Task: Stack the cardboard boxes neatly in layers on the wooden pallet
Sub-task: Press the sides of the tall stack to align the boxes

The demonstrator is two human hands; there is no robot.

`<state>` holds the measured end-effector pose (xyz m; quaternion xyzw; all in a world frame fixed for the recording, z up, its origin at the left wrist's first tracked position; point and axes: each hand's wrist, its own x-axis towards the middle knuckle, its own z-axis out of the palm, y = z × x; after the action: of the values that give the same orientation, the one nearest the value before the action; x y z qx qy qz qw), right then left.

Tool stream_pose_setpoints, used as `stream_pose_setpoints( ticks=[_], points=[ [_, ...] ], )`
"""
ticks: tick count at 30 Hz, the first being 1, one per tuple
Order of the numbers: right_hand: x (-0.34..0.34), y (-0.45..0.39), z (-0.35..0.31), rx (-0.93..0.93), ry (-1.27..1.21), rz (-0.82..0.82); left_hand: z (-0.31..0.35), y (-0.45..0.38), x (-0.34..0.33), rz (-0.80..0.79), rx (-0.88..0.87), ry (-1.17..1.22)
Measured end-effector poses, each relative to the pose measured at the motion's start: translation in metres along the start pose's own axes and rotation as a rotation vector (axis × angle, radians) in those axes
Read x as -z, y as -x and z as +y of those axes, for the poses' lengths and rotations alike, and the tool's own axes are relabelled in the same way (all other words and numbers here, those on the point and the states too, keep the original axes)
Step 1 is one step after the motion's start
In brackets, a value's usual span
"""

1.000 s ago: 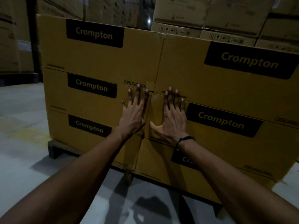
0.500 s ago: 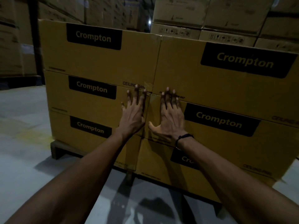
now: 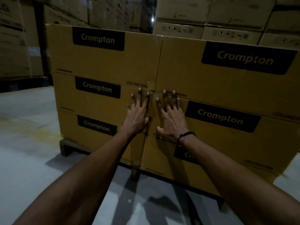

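fingers [image 3: 140, 96] straight and spread, your left hand [image 3: 137, 118] presses flat on the left middle box [image 3: 97, 101]; your right hand [image 3: 172, 120], fingers likewise straight and grasping nothing, presses flat on the right middle box [image 3: 267, 140], just across the seam at frame centre. a dark wristband [image 3: 185, 135] circles your right wrist. the cardboard boxes stand three layers high, two side by side, on the wooden pallet [image 3: 68, 146] at lower centre. each black label [image 3: 98, 38] reads "crompton"; "ceiling fan" is printed above your left fingertips. more cartons [image 3: 178, 30] fill the dim upper right.
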<state>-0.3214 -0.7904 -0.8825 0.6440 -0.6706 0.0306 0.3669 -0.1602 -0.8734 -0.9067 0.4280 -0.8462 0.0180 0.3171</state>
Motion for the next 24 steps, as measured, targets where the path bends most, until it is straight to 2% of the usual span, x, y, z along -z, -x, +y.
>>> stream_pose_setpoints(
  ticks=[14, 21, 24],
  points=[
    [-0.023, -0.006, 0.004, 0.020, 0.033, 0.063, -0.006, 0.000, -0.019, 0.120, 0.059, -0.065],
    [-0.005, 0.000, 0.004, 0.022, 0.026, -0.022, -0.002, 0.006, -0.002, 0.060, 0.069, -0.057],
    [0.003, 0.011, 0.002, 0.032, 0.000, -0.074, -0.008, 0.019, 0.015, 0.003, 0.046, -0.138]
  ],
)
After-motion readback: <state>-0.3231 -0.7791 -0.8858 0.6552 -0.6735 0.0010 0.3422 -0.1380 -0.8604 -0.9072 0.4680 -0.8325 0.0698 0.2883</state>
